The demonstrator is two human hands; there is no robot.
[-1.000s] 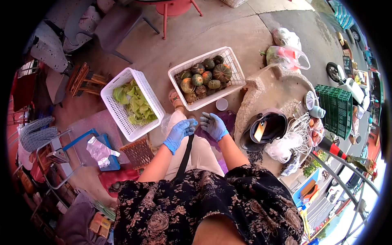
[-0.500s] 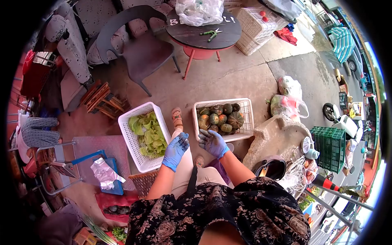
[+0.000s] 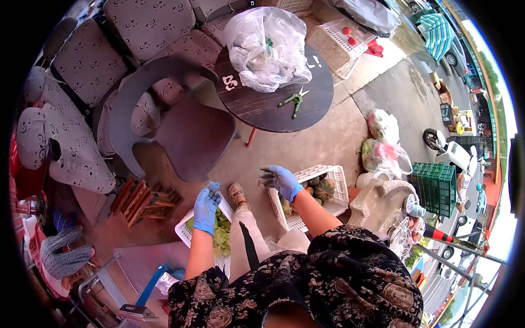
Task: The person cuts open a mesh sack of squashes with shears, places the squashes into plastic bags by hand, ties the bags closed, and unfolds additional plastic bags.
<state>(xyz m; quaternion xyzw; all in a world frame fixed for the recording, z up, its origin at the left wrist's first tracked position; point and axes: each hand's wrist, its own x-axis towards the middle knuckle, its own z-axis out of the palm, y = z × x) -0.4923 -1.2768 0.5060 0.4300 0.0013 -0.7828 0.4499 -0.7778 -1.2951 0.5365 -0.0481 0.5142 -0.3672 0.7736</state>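
My left hand (image 3: 207,209), in a blue glove with dirty fingertips, is raised over the white basket of leafy greens (image 3: 222,236). Its fingers are extended and it holds nothing. My right hand (image 3: 281,181), gloved the same way, hangs above the left side of the white crate (image 3: 342,188) of pumpkins (image 3: 324,190), fingers apart and empty. Ahead, a round dark table (image 3: 249,106) carries a heap of clear plastic bags (image 3: 268,49) and green-handled shears (image 3: 296,101).
A dark chair (image 3: 191,136) stands left of the table, with patterned seats (image 3: 87,60) behind. Folded wooden stools (image 3: 143,202) lie at left. At right are filled plastic bags (image 3: 383,156), a stone basin (image 3: 383,205) and a green crate (image 3: 435,188). Another person (image 3: 65,254) is at far left.
The view has swung up and forward, bringing the table and chair closer. My hands have moved farther apart, and my feet have shifted between the baskets.
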